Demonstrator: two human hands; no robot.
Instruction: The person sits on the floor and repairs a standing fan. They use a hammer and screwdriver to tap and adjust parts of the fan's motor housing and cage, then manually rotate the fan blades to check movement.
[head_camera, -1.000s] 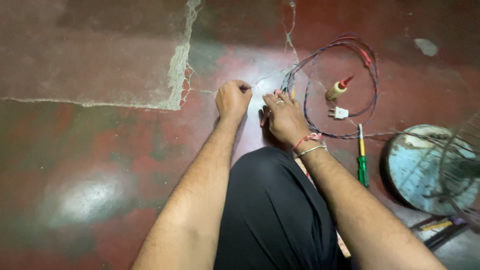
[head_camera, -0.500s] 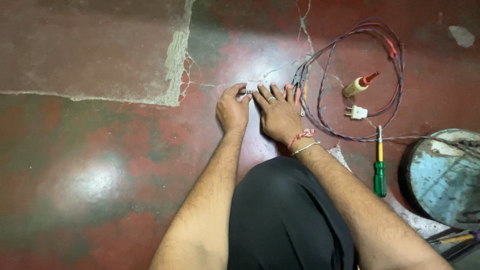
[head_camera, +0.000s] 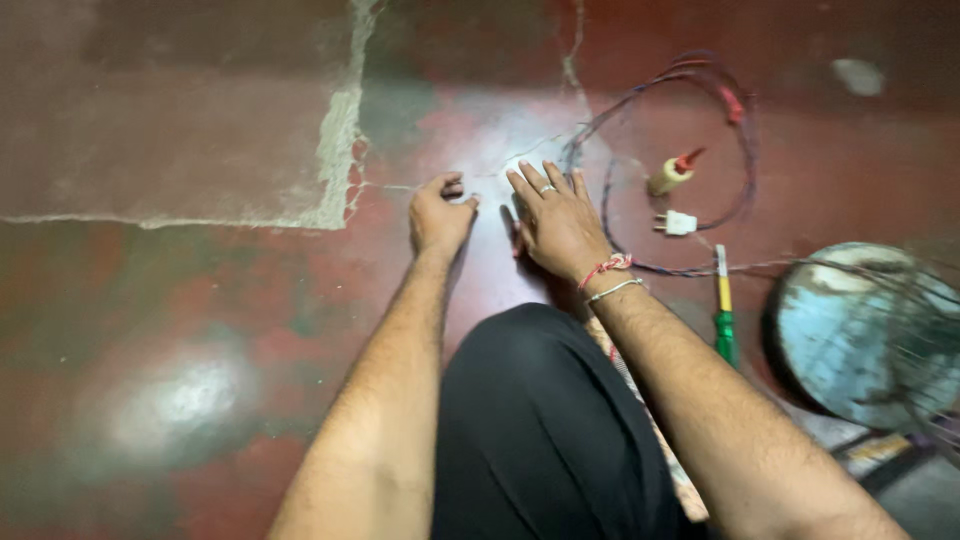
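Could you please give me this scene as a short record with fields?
left hand: fingers curled, pressing on the floor, possibly pinching something small
right hand: flat, fingers spread on the floor beside the wires
plug: white, inside the wire loop
screwdriver: green and yellow, lying right of the right forearm
fan: blue, at the right edge

- Worn red cement floor (head_camera: 200, 300), glossy, catching a pale glare.
- Grey patched slab (head_camera: 170, 110) sits upper left, crack line (head_camera: 340, 150) along its right edge.
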